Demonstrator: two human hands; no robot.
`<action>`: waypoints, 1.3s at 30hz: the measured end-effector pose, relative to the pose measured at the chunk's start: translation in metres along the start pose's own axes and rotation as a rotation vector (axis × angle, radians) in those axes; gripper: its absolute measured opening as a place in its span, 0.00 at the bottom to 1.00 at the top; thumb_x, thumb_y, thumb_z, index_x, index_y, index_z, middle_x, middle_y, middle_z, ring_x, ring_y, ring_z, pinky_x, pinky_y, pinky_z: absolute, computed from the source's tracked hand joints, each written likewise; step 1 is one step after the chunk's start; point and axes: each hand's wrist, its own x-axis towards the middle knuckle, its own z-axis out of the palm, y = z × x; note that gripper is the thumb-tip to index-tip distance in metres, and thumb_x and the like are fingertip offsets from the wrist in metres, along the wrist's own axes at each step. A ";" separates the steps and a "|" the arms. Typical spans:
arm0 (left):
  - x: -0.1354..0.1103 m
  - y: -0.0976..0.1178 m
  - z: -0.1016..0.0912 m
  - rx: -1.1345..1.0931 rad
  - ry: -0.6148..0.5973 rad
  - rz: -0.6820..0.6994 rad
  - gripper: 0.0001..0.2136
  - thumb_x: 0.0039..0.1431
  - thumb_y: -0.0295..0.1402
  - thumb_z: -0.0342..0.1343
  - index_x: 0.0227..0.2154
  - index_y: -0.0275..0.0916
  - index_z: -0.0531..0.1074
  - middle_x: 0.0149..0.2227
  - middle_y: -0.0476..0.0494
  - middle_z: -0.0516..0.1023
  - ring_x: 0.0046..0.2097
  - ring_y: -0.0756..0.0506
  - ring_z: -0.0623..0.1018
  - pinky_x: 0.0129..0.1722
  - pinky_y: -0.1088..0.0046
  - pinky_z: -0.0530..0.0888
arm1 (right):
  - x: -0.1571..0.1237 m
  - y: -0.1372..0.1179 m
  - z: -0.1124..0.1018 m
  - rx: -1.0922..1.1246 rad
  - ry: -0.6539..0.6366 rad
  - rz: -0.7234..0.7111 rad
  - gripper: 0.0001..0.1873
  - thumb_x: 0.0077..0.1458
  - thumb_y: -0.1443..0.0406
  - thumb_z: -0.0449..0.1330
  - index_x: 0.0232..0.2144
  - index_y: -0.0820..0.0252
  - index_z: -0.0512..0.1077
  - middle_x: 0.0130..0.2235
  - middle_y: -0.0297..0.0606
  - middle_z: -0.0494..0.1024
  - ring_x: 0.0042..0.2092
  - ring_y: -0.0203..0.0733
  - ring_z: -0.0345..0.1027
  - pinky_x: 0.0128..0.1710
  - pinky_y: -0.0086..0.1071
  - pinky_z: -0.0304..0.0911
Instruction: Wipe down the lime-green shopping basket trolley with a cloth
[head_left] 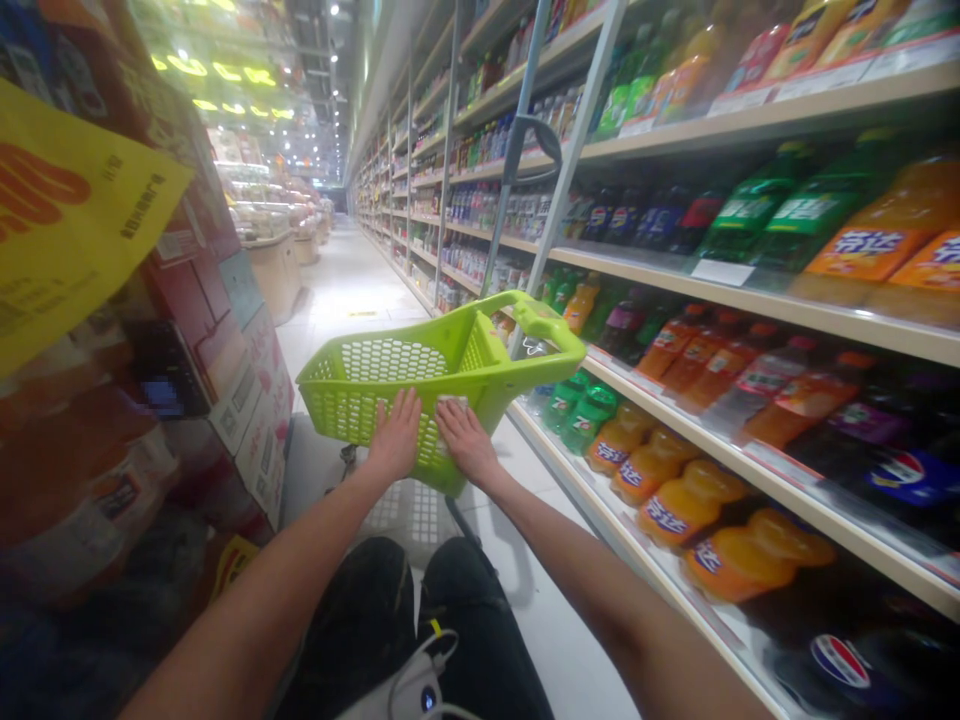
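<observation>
A lime-green plastic shopping basket [405,365] sits tilted on a cart frame in the aisle in front of me. My left hand [395,435] lies flat on the basket's near wall with fingers stretched out. My right hand [465,438] rests beside it on the same wall, fingers pressing a small white cloth or paper [452,404] against the plastic. The basket's handle [551,335] points toward the shelves on the right. The basket looks empty inside.
Shelves of soda bottles [675,500], orange, green and dark, run along the right. A grey metal cart handle [525,140] rises behind the basket. On the left stands a stacked display with a yellow sign [67,220]. The white-tiled aisle [345,280] stretches ahead.
</observation>
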 end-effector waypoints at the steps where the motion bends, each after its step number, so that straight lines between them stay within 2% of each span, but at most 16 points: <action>1: 0.002 0.001 -0.002 0.005 0.008 0.000 0.30 0.52 0.24 0.39 0.60 0.30 0.47 0.65 0.39 0.43 0.65 0.42 0.44 0.60 0.50 0.47 | 0.007 0.004 -0.007 0.001 0.034 0.010 0.24 0.57 0.74 0.46 0.56 0.65 0.58 0.59 0.47 0.59 0.63 0.44 0.44 0.59 0.47 0.46; 4: 0.008 0.007 -0.007 0.015 0.032 0.015 0.30 0.52 0.24 0.39 0.60 0.30 0.47 0.65 0.38 0.43 0.65 0.41 0.44 0.60 0.50 0.47 | 0.025 0.016 -0.023 -0.007 0.103 0.050 0.24 0.57 0.74 0.45 0.57 0.64 0.57 0.60 0.46 0.58 0.64 0.43 0.42 0.60 0.47 0.43; 6: 0.011 0.012 -0.011 0.012 0.036 0.035 0.30 0.51 0.24 0.40 0.60 0.29 0.47 0.65 0.38 0.43 0.65 0.41 0.43 0.60 0.50 0.47 | 0.028 0.023 -0.027 -0.017 0.105 0.065 0.24 0.58 0.74 0.45 0.57 0.65 0.57 0.60 0.47 0.58 0.64 0.44 0.42 0.60 0.48 0.42; 14: 0.009 0.028 -0.014 -0.005 0.017 0.092 0.30 0.52 0.24 0.39 0.60 0.29 0.47 0.65 0.38 0.43 0.65 0.41 0.44 0.60 0.50 0.48 | -0.017 0.022 -0.011 -0.036 0.029 0.016 0.22 0.57 0.74 0.46 0.54 0.68 0.62 0.58 0.49 0.62 0.62 0.47 0.46 0.58 0.50 0.48; 17: 0.008 0.031 -0.014 -0.008 0.004 0.112 0.31 0.51 0.25 0.40 0.60 0.28 0.46 0.65 0.37 0.43 0.65 0.40 0.44 0.60 0.50 0.48 | -0.024 0.019 -0.013 -0.032 0.035 -0.003 0.21 0.57 0.74 0.47 0.53 0.68 0.63 0.57 0.49 0.63 0.62 0.47 0.47 0.57 0.50 0.50; 20: 0.008 0.032 -0.016 -0.013 0.003 0.112 0.31 0.50 0.25 0.41 0.60 0.29 0.46 0.65 0.37 0.43 0.65 0.40 0.44 0.60 0.50 0.47 | -0.015 0.019 -0.025 -0.024 0.075 -0.007 0.22 0.57 0.74 0.46 0.54 0.66 0.62 0.58 0.47 0.62 0.63 0.46 0.44 0.58 0.49 0.49; 24: 0.013 0.035 -0.019 -0.012 0.030 0.096 0.32 0.49 0.25 0.42 0.60 0.28 0.46 0.65 0.37 0.43 0.65 0.41 0.43 0.60 0.50 0.47 | 0.011 0.028 -0.043 -0.036 0.172 0.054 0.23 0.58 0.74 0.44 0.56 0.64 0.60 0.59 0.46 0.61 0.64 0.44 0.41 0.60 0.48 0.44; 27: 0.016 0.036 -0.021 -0.010 0.045 0.084 0.32 0.49 0.26 0.42 0.60 0.30 0.46 0.65 0.38 0.43 0.65 0.41 0.42 0.60 0.50 0.47 | 0.022 0.038 -0.048 -0.066 0.231 0.093 0.23 0.58 0.73 0.45 0.55 0.65 0.60 0.58 0.47 0.61 0.64 0.45 0.41 0.60 0.49 0.43; 30: 0.016 0.036 -0.021 -0.016 0.043 0.075 0.31 0.50 0.26 0.42 0.60 0.31 0.46 0.65 0.39 0.43 0.65 0.42 0.43 0.60 0.51 0.47 | 0.012 0.042 -0.041 -0.076 0.223 0.092 0.22 0.58 0.72 0.46 0.55 0.65 0.60 0.58 0.48 0.61 0.63 0.46 0.42 0.60 0.50 0.43; 36: 0.006 0.034 -0.014 -0.009 0.003 0.087 0.31 0.50 0.26 0.43 0.60 0.29 0.47 0.65 0.37 0.43 0.65 0.40 0.44 0.60 0.50 0.48 | -0.039 0.028 -0.014 -0.054 0.064 0.016 0.24 0.55 0.76 0.47 0.54 0.67 0.61 0.58 0.49 0.62 0.62 0.46 0.46 0.58 0.49 0.48; 39: 0.003 0.030 -0.010 -0.003 -0.004 0.088 0.31 0.50 0.26 0.43 0.60 0.30 0.47 0.65 0.37 0.43 0.65 0.40 0.44 0.60 0.50 0.48 | -0.042 0.018 -0.006 -0.062 0.049 -0.016 0.23 0.55 0.76 0.47 0.53 0.68 0.63 0.56 0.48 0.64 0.62 0.48 0.47 0.57 0.48 0.50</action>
